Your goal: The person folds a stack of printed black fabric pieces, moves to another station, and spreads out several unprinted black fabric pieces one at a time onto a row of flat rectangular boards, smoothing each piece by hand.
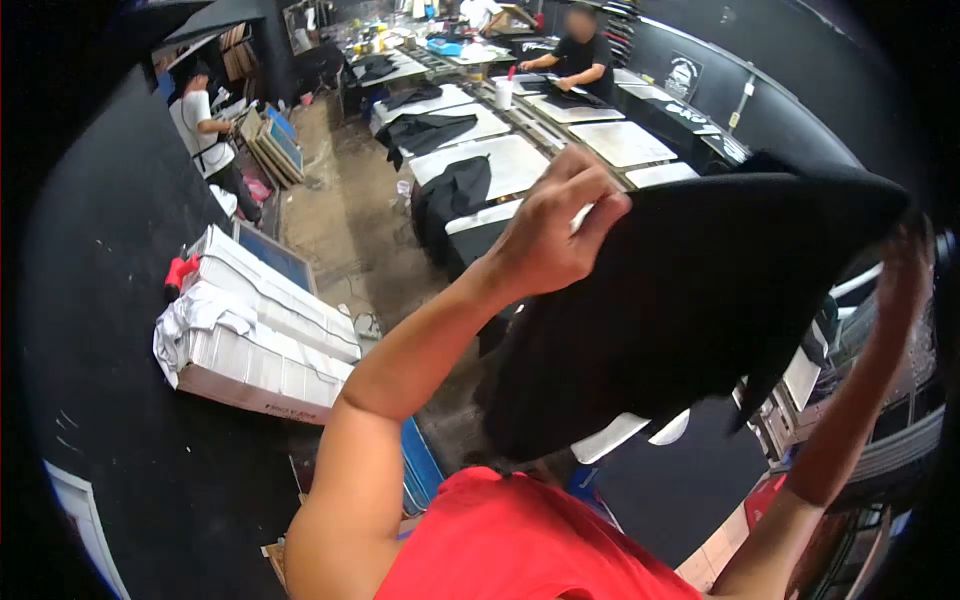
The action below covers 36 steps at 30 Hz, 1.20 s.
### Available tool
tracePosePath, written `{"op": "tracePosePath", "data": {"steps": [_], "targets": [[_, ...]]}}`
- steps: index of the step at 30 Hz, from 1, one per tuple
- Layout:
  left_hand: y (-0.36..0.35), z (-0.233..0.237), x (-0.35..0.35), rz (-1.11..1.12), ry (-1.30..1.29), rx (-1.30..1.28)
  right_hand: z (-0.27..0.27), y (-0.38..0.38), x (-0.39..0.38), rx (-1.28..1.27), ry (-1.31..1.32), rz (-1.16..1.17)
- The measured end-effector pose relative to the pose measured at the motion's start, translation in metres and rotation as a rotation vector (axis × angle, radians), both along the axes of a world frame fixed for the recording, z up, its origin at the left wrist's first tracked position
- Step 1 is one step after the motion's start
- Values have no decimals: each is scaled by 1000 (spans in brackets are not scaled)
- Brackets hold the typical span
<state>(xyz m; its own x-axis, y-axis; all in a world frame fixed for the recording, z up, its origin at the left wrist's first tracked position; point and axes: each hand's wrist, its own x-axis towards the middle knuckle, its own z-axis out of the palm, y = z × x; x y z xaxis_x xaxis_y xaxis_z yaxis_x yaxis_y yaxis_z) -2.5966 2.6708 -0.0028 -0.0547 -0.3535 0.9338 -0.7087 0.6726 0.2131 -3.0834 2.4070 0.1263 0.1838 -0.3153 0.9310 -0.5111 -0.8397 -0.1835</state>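
Observation:
A large black cloth (690, 300) hangs spread in the air between my two raised hands. My left hand (565, 220) pinches its upper left corner, fingers closed. Far to the right, my right hand (905, 265) is at the cloth's other upper corner, with its fingers dark and blurred against the fabric. Behind the cloth, white boards (490, 165) stand in a row on a long table, and some have black garments (455, 190) draped over them.
White boxes (265, 345) with a white cloth on top stand at left. Framed screens (275, 145) lean near a person in white (205, 130). Across the tables, a person in black (580, 60) handles dark fabric. A white container (503, 95) sits between the boards.

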Motion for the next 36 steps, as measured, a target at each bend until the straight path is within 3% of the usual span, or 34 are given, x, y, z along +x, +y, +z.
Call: {"op": "tracePosePath", "data": {"steps": [1,2,4,6,7,8,10,12,13,16,18,20,21,22,24,26,28,29,30,31,32,33,34,35,36], "targets": [[-2,4,7,-124,37,123,13,39,-4,-138,269,-88],[-3,8,12,-249,72,246,13,7,-39,219,188,2],[4,18,-11,-344,80,84,26,93,66,713,-312,527],[7,30,-33,-479,63,71,2,151,140,346,421,176],[15,37,-40,-580,100,163,-16,187,197,434,317,-265],[19,40,-43,-677,139,253,-28,189,209,433,330,-238],[0,35,-44,-518,118,224,-48,195,233,262,225,103],[-3,36,-30,-495,142,69,-57,197,232,336,-119,105],[-7,31,-24,-441,117,91,-58,201,230,343,-120,123],[-2,37,-8,-398,99,129,-76,211,209,467,68,212],[-2,41,-2,-409,109,143,-112,203,198,802,535,-51],[-4,47,4,-384,177,39,-112,197,224,761,656,182],[-12,47,9,-429,217,9,-121,197,222,814,498,217],[-19,48,20,-430,212,31,-138,194,214,815,505,217],[-31,51,41,-458,280,18,-171,191,199,686,308,278],[-41,55,63,-318,240,55,-183,204,204,954,509,37],[-64,48,79,-89,82,12,-204,138,137,814,487,-17],[-73,47,87,40,14,35,-178,142,131,793,395,18],[-94,40,95,40,-4,-34,-166,106,89,733,491,-188],[-106,39,100,63,54,-82,-160,92,56,160,443,-340],[-108,45,103,34,78,-99,-141,79,20,1,360,-364],[-125,40,113,-33,57,-221,-127,96,-1,48,245,-533],[-129,41,119,-49,127,-306,-108,109,-39,-4,413,-734],[-167,7,170,669,-455,-283,-93,141,-54,-13,412,-791],[-119,11,176,199,-225,-207,-90,183,-43,7,383,-729]]}}
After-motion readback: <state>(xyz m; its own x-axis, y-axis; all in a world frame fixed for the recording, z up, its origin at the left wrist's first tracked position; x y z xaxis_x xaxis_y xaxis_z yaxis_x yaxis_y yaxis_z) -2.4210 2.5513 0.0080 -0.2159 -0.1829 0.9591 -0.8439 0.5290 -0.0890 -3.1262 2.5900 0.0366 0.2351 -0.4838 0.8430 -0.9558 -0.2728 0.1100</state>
